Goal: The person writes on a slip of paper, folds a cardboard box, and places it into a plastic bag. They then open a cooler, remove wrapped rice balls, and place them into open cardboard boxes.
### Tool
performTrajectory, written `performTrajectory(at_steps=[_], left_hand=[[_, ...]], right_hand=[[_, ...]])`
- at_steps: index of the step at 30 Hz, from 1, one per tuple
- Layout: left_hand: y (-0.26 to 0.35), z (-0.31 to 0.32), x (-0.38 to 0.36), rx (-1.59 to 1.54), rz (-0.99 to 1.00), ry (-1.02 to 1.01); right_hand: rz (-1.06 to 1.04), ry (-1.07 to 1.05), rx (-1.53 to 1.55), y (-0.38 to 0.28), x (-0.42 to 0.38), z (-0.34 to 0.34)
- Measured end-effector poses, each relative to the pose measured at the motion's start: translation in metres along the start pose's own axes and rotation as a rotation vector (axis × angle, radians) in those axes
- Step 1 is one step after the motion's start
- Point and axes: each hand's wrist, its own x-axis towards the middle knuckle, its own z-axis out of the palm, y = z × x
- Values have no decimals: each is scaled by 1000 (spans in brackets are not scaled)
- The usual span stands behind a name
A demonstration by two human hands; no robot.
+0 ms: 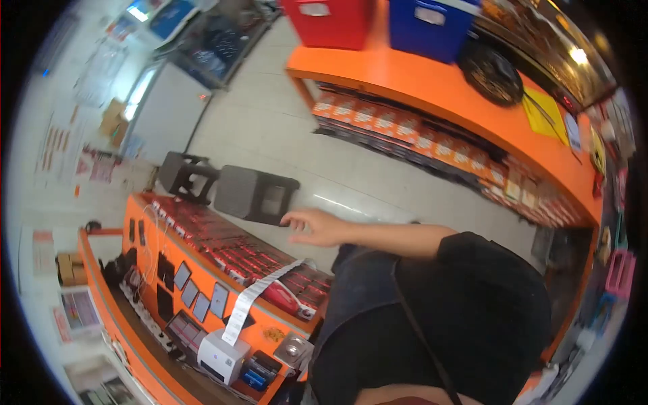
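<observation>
My right hand (314,228) reaches out to the left from a black sleeve, in mid-air above the tiled floor. Its fingers are slightly bent and apart, and nothing shows in them. Just beyond the fingertips in the view stands a dark grey stool (236,192); I see no contact. Below the hand, a long row of red and black boxes (229,246) lines the orange counter (202,270). A strip of white labels (253,297) runs from a white label printer (223,358) up over those boxes. My left hand is out of view.
Several phones (191,294) lie on the counter near a power strip (144,314). A second grey stool (185,177) stands farther left. Across the aisle is an orange table (405,74) bearing a red bin (331,27), a blue bin (428,34) and a black bag (493,74).
</observation>
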Motion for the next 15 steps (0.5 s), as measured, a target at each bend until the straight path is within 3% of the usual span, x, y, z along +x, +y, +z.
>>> performTrajectory(at_steps=[1, 3, 5, 7, 8, 9, 10, 11, 12, 13, 14, 15], left_hand=[[2, 19, -1, 70, 18, -38], [7, 57, 6, 238, 86, -125], [5, 92, 18, 453, 203, -224], [21, 132, 36, 638, 359, -333], [45, 159, 33, 681, 438, -388], [91, 188, 15, 668, 523, -434], [84, 198, 42, 726, 478, -438], [179, 211, -31, 785, 433, -443], [192, 234, -18, 672, 346, -439], [202, 255, 0, 556, 258, -435], [232, 273, -14, 559, 232, -422], [251, 292, -19, 612, 320, -419]], right_hand=[[25, 30, -150, 28, -29, -32], [404, 47, -94, 96, -100, -101], [900, 224, 94, 159, -193, -178], [942, 582, -118, 237, -350, -247], [1163, 929, -373, 206, -419, -267], [1398, 902, -678, 204, -498, -286], [1704, 1057, -469, 217, -586, -303], [1718, 1145, -687, 215, -663, -288], [1554, 1685, 104, 186, -714, -282], [1499, 1622, -98, 122, -718, -253], [1580, 1194, -335, 132, -795, -225], [1704, 562, -933, 144, -850, -185]])
